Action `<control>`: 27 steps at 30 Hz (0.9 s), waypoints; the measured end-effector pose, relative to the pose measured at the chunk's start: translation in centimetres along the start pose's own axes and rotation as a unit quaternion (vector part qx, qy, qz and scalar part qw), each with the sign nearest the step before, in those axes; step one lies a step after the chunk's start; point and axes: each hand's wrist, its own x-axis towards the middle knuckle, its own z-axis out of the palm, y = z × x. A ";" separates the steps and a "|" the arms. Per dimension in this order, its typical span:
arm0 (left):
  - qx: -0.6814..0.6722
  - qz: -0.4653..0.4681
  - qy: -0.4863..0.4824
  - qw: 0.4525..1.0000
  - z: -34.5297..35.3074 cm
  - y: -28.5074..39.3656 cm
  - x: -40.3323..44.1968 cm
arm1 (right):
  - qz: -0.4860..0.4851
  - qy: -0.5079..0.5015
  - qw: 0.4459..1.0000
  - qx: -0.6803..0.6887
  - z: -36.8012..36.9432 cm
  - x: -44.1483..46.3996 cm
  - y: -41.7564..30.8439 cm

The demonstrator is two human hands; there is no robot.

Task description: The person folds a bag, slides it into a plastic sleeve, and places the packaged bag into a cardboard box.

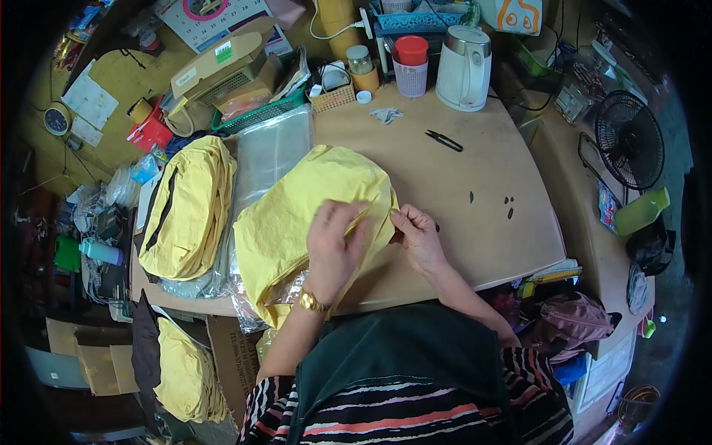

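Note:
A yellow cloth piece [297, 196] lies spread over the front middle of the table. My left hand [334, 241], with a gold watch at the wrist, is over the cloth, its fingers curled and blurred by motion; whether it grips the fabric is unclear. At the cloth's right edge, my right hand [417, 233] pinches the fabric between thumb and fingers. To the left lies a stack of folded yellow cloth pieces [194, 211] with a dark strip. Black thread snips [444, 141] rest farther back on the right.
The brown table [475, 245] holds clear plastic sheets [271, 148], a white kettle [463, 70], a lidded cup [410, 70] and a green basket [259, 113] at the back. A black fan [629, 141] stands right. More yellow cloth [185, 371] hangs lower left.

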 end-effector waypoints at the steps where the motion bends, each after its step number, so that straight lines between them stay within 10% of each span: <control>1: 0.017 0.069 -0.036 0.997 -0.2 0.2 -0.4 | 0.001 0.000 1.000 0.000 0.1 -0.2 -0.2; 15: 0.022 0.002 -0.045 0.999 0.8 -2.1 -1.8 | -0.136 -0.034 0.963 -0.231 0.1 -0.6 -1.0; 27: -0.034 -0.007 -0.105 0.994 0.3 -3.0 -1.3 | -0.060 -0.047 0.996 -0.047 -0.5 0.0 0.7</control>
